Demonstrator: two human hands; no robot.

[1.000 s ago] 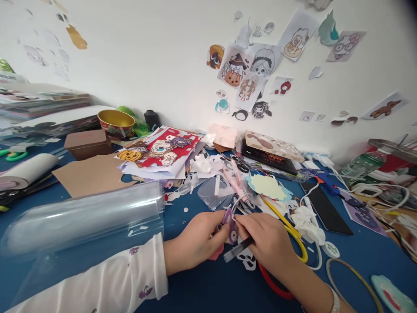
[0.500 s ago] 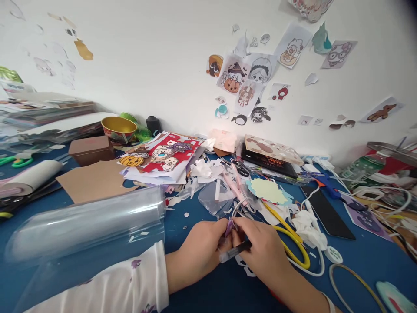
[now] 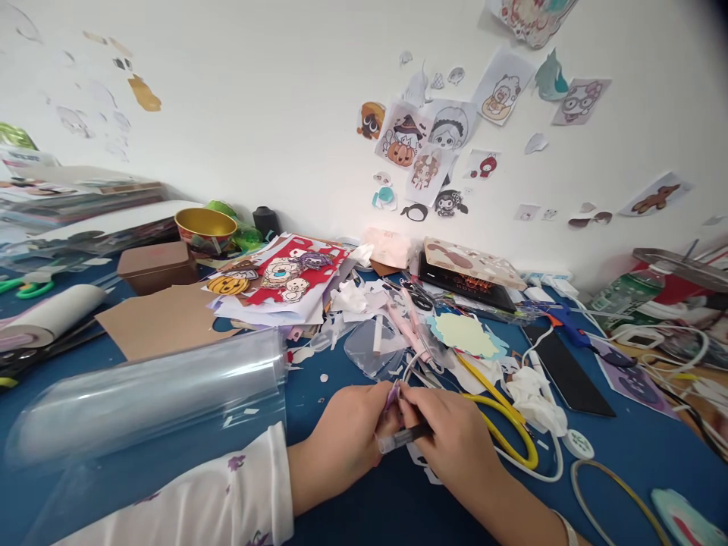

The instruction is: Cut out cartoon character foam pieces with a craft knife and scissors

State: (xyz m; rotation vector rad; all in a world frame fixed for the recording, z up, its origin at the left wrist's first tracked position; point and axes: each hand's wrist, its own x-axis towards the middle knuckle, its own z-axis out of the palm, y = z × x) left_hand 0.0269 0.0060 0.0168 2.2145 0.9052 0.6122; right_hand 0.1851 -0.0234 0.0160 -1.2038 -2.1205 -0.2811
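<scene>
Close together near the front of the table, my left hand [image 3: 341,428] and my right hand [image 3: 458,432] both pinch a small purple piece [image 3: 392,394] between thumbs and fingertips. Most of that piece is hidden by the fingers, so its full shape cannot be made out. A slim dark pen-like tool with a clear end [image 3: 398,438] is tucked in my right hand and points left, under the piece. Below the hands lies a white paper cutout [image 3: 426,464], partly covered by my right hand.
A roll of clear film [image 3: 171,394] lies left of my hands, a brown sheet [image 3: 164,322] behind it. Paper cutouts on a red sheet [image 3: 267,292], a pink glue gun [image 3: 406,322], a yellow cable [image 3: 526,447], crumpled tissue [image 3: 535,398] and a black slab [image 3: 569,371] crowd around.
The whole view has shifted slightly, with the wall drawings now a little lower and further left. Both hands keep their pinch on the purple piece, its visible part tilted a little differently.
</scene>
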